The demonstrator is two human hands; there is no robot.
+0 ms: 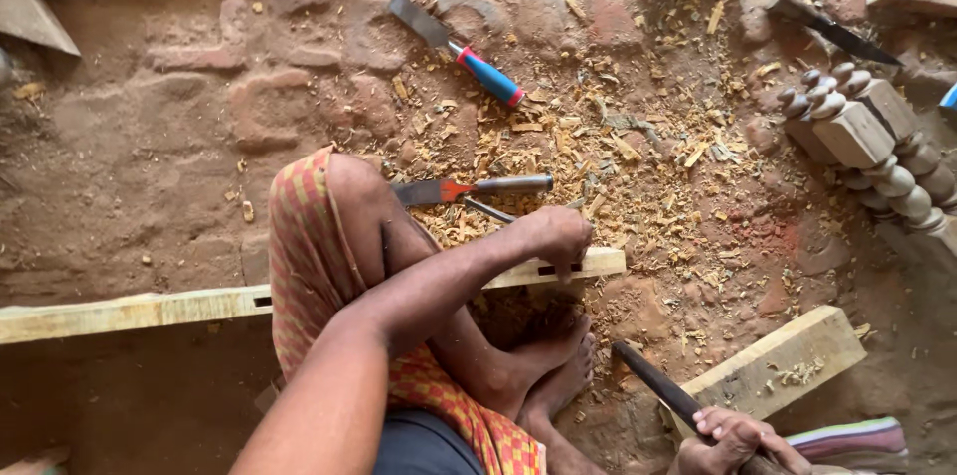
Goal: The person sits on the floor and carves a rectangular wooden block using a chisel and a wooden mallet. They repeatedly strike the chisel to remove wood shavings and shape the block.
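Wood shavings [558, 136] carpet the brick floor [179, 136] around a person seated low, whose bare feet [558, 365] press against the long pale plank [130, 311] as if to stop it sliding. Clenched on top of the plank's end beside a dark slot, the left hand [553, 236] seems to grip a chisel, though its blade is hidden; the right hand [733, 440] wraps a dark mallet handle [658, 385], angled upward. Two spare chisels [474, 186] lie just beyond, within reach.
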